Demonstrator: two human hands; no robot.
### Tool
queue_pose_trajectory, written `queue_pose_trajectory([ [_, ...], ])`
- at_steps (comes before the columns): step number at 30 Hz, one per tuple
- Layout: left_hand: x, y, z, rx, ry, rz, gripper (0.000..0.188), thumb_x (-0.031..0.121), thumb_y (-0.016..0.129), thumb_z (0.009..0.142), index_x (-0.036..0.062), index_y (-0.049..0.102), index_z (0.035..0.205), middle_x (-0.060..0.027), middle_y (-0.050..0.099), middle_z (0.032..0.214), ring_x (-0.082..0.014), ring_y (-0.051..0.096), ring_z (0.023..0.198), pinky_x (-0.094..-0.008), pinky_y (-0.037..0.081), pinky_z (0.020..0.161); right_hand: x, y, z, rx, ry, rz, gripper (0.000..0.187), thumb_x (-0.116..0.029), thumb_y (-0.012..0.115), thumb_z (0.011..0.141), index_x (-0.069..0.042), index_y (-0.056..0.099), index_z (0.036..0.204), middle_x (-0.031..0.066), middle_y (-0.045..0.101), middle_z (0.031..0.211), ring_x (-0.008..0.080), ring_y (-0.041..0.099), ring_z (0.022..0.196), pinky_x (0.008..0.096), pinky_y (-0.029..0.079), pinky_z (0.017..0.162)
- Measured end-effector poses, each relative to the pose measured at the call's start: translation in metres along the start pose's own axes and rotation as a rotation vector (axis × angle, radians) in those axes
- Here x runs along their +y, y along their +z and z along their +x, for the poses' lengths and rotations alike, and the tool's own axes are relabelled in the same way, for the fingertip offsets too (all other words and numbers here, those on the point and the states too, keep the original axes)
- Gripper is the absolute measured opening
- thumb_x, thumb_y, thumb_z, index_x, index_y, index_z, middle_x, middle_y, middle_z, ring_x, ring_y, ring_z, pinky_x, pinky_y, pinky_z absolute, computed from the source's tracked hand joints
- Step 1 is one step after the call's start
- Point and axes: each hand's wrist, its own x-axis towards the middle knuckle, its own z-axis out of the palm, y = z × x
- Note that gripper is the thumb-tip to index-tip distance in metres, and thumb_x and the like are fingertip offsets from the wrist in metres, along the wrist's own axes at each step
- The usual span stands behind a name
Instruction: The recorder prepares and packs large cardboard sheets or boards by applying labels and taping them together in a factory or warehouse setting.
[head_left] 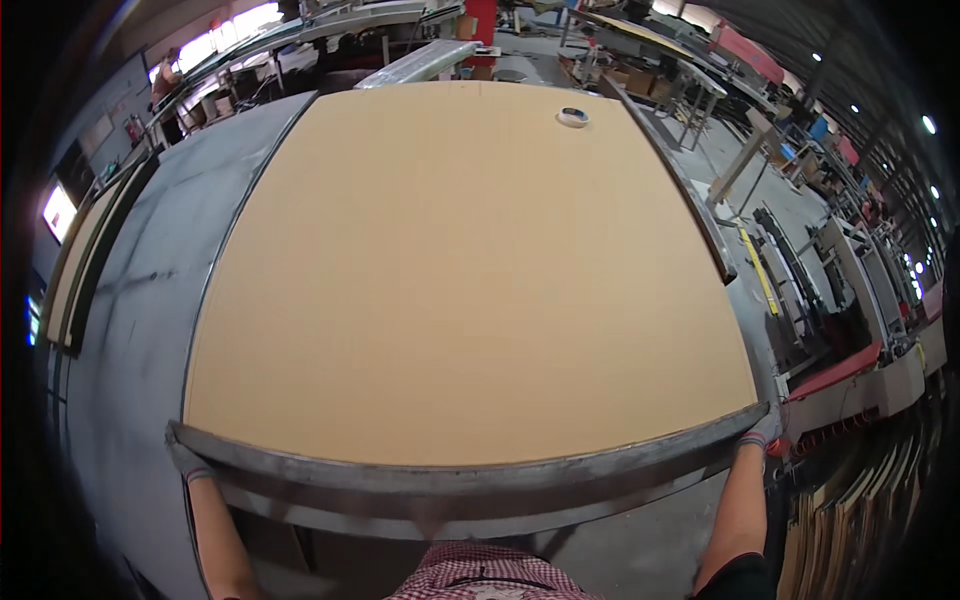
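A large tan sheet (470, 270) lies flat on the table before me. Along its near edge runs a long grey bar (480, 478), bowed in this wide view. My left hand (184, 458), in a pale glove, is closed around the bar's left end. At the opposite end my right hand (760, 432), gloved too, holds the bar by its corner. The fingers of both hands are partly hidden. Near the far right corner of the sheet rests a roll of tape (573, 117).
A dark rail (690, 195) borders the sheet's right side. To the left stretches a grey tabletop (160, 240), with long strips (95, 250) beyond. Upright boards (850, 530) stand at the lower right, below a machine with a red edge (830, 372). One person (166, 90) stands far left.
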Motion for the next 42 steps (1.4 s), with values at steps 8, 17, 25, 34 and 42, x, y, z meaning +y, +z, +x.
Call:
queue_pose_trajectory([
  [8,0.072,-0.021,-0.051,-0.131,0.049,0.169,0.066,0.057,0.038,0.092,0.0026,0.05,0.128,-0.0114,0.053,0.127,-0.0263,0.049,0.117,-0.0401,0.039,0.1,-0.012,-0.08,0.084,-0.481,0.241,0.142,0.041,-0.041,0.057,0.087,-0.007,0.061,0.11,0.0067,0.063,0.106,0.0236,0.059,0.096,0.0376,0.045,0.089],
  [17,-0.106,-0.062,-0.446,-0.151,-0.655,-0.243,0.083,0.082,0.042,0.073,0.0219,0.045,0.13,-0.0045,0.052,0.125,-0.0255,0.048,0.115,-0.0457,0.04,0.1,0.038,-0.399,0.07,-0.366,0.432,-0.166,0.055,-0.044,0.059,0.085,-0.011,0.053,0.127,0.01,0.054,0.126,0.03,0.05,0.115,0.0486,0.039,0.099],
  [25,-0.165,0.006,-0.676,-0.334,-1.087,-0.292,0.081,0.066,0.058,0.077,0.0162,0.04,0.138,-0.008,0.046,0.138,-0.034,0.043,0.125,-0.0525,0.032,0.107,0.087,-0.581,0.046,-0.235,0.815,-0.259,0.042,-0.042,0.047,0.092,-0.01,0.059,0.118,0.0081,0.064,0.109,0.0266,0.062,0.093,0.0407,0.051,0.072],
  [34,-0.216,0.058,-0.684,-0.6,-0.785,-0.406,0.086,0.068,0.051,0.079,0.0117,0.033,0.141,-0.0114,0.037,0.144,-0.0328,0.037,0.129,-0.048,0.028,0.11,0.09,-0.395,0.022,-0.764,0.405,-0.366,0.024,-0.022,0.055,0.09,-0.008,0.058,0.11,0.0068,0.061,0.101,0.0222,0.057,0.087,0.0345,0.046,0.081],
  [42,-0.177,0.057,-0.835,-1.309,-0.197,1.018,0.063,0.046,0.053,0.091,0.0048,0.038,0.136,-0.0108,0.047,0.135,-0.0294,0.044,0.124,-0.0423,0.03,0.109,-0.035,-0.314,0.193,-0.658,0.331,-0.052,0.027,-0.017,0.058,0.086,-0.005,0.059,0.11,0.0041,0.061,0.1,0.022,0.058,0.093,0.0393,0.045,0.089],
])
